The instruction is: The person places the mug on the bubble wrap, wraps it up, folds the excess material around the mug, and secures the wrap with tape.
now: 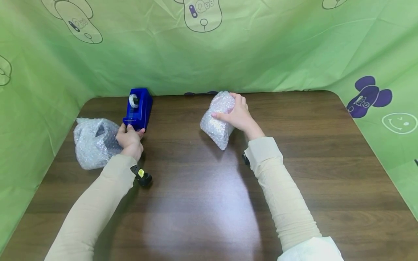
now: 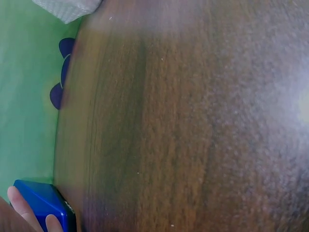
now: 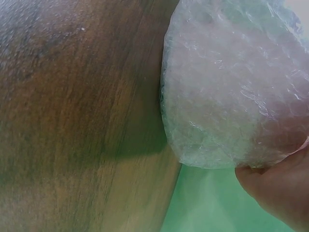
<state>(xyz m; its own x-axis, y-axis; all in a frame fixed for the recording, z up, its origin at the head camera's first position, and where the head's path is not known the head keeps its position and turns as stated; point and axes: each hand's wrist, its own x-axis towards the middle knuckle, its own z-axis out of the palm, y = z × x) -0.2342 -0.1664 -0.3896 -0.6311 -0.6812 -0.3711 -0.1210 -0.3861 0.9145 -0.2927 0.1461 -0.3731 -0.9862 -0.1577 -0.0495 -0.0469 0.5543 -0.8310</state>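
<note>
Both hands busy: right hand wraps fingers and thumb round a clear bubble-wrap bundle, tipped on end mid-table near the back edge, lower corner touching the wood. Grip sits on the bundle's upper right side, probably to keep the wrap from springing apart. Right wrist view shows the same bundle pressed against the palm.

Left hand has curled fingers on the near end of a blue plastic tape dispenser, which stands on the table back-left, roll of clear tape on top. Left wrist view shows fingertips on the dispenser's blue corner; looks like a steadying or pulling hold on the cutter end.

Largest first: dark brown wooden table, green printed cloth backdrop draped on three sides. Second crumpled bubble-wrap bundle lies just left of the left hand, touching the wrist, parked out of the way. Beige sleeves, small black wrist camera.
</note>
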